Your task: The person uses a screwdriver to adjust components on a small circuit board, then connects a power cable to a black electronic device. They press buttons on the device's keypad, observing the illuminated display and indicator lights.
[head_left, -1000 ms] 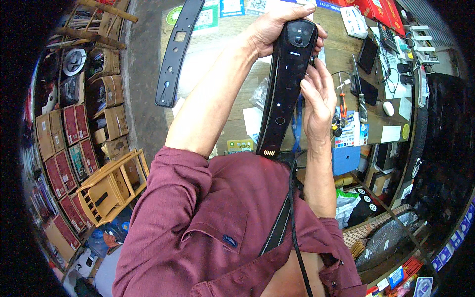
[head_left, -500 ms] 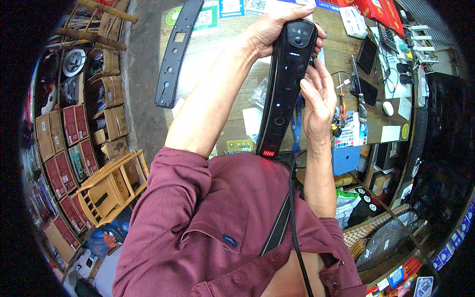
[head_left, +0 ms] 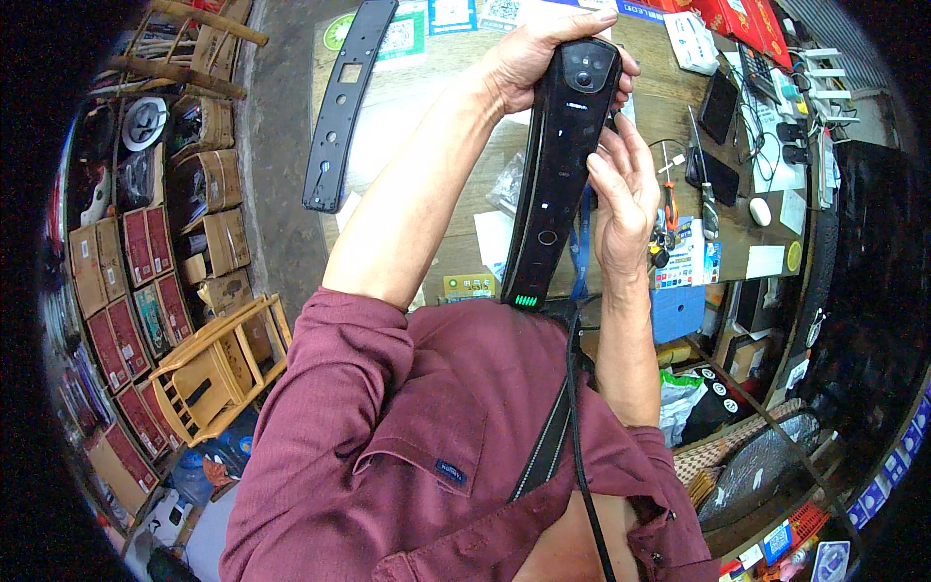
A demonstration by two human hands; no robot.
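A long black smart door lock (head_left: 553, 175) with a camera lens at its far end stands tilted over the table, its near end against my shirt. My left hand (head_left: 524, 60) is wrapped round the far end, thumb over the top and fingertips showing at the right side. Green lights glow at the near end. My right hand (head_left: 626, 204) is open beside the lock's right edge, palm turned toward it and fingers raised; whether the thumb touches the edge, I cannot tell. The lock's back is hidden.
A long black plate with cut-outs (head_left: 344, 116) lies at the table's left edge. On the right are an orange-handled screwdriver (head_left: 670, 209), a dark-handled tool (head_left: 710, 209), phones (head_left: 718, 107) and a white mouse (head_left: 759, 211). A wooden chair (head_left: 218, 373) stands left, near stacked boxes (head_left: 116, 335).
The lights at the lock's near end have turned from red to green. Both hands and the lock stay in place.
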